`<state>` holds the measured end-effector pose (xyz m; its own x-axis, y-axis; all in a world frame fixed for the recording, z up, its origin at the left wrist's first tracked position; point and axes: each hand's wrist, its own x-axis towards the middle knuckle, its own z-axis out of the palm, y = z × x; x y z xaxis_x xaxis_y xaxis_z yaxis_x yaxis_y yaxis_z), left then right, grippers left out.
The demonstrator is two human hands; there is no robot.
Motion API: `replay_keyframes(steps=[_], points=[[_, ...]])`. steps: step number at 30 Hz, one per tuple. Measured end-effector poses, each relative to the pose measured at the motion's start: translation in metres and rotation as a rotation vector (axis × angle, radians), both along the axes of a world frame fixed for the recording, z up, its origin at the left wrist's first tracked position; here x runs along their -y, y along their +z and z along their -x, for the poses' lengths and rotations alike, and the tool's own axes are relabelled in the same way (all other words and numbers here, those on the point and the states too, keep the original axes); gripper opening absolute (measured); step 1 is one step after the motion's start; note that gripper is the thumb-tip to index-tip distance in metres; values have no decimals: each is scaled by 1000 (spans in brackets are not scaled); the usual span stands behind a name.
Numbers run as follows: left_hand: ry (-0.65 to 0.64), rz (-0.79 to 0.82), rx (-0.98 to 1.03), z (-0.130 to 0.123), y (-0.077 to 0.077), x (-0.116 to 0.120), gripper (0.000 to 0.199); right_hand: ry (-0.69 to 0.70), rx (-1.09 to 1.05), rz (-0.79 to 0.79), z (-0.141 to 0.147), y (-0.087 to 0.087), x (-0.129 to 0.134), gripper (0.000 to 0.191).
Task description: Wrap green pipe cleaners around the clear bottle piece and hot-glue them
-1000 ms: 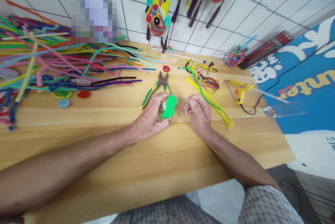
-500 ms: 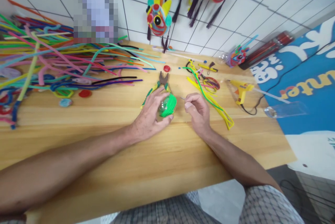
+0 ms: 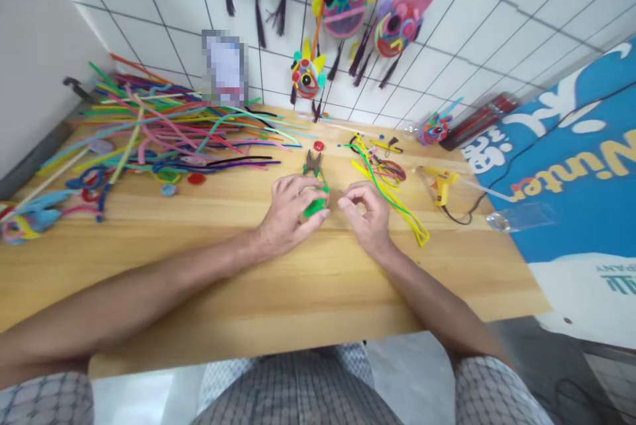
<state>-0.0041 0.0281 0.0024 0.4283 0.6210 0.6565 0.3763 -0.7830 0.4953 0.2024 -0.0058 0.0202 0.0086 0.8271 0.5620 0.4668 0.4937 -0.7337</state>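
Observation:
My left hand [image 3: 291, 213] curls round a small clear ball partly covered in bright green [image 3: 317, 207] and holds it on the wooden table. Its fingers hide much of the ball. Just to the right, my right hand [image 3: 368, 214] is closed in a pinch, thumb against forefinger. Something thin seems to stick out from the pinch toward the ball, too fine to name. Pliers with green handles [image 3: 313, 161] lie just beyond my left hand, jaws pointing away. A red button-like disc [image 3: 318, 145] sits past the jaws.
Many coloured pipe cleaners [image 3: 183, 127] are heaped at the left. Yellow strips [image 3: 405, 213] and a green one lie right of my right hand, near a yellow glue gun [image 3: 444, 185] with a cord. Decorated masks [image 3: 345, 4] hang on the tiled wall. A dark red flask [image 3: 479, 120] lies behind.
The view has pulled back, showing more masks and my lap. My left hand's fingers cover more of the green ball. My right hand keeps its pinch, slightly closer to the ball.

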Motion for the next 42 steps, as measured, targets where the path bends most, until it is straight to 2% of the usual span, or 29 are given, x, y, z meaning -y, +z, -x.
replay_keyframes(steps=[5, 10, 14, 21, 24, 28, 32, 36, 39, 42], points=[[-105, 95, -3, 0, 19, 14, 11, 8, 95, -47, 2, 7, 12, 16], [-69, 83, -11, 0, 33, 30, 6, 4, 123, -75, 4, 16, 24, 17], [-76, 55, 2, -1, 39, 37, 9, 12, 143, -120, 7, 24, 34, 17], [-69, 57, -7, -3, 45, 48, 14, 27, 161, -108, 9, 31, 50, 20], [-75, 60, 22, -4, 48, 54, 14, 50, 104, -64, 11, 34, 57, 20], [-87, 75, 37, -4, 52, 60, 13, 96, -56, 107, 10, 35, 63, 23], [-71, 92, 26, -5, 52, 64, 11, 122, -174, 234, 7, 32, 65, 29], [-70, 59, 6, -4, 49, 65, 11, 115, -159, 281, -3, 33, 66, 27], [-39, 17, -25, 4, 42, 61, 16, 60, -85, 326, -24, 35, 70, 25], [46, -12, -100, 17, 28, 50, 19, -31, 16, 356, -53, 32, 81, 27]])
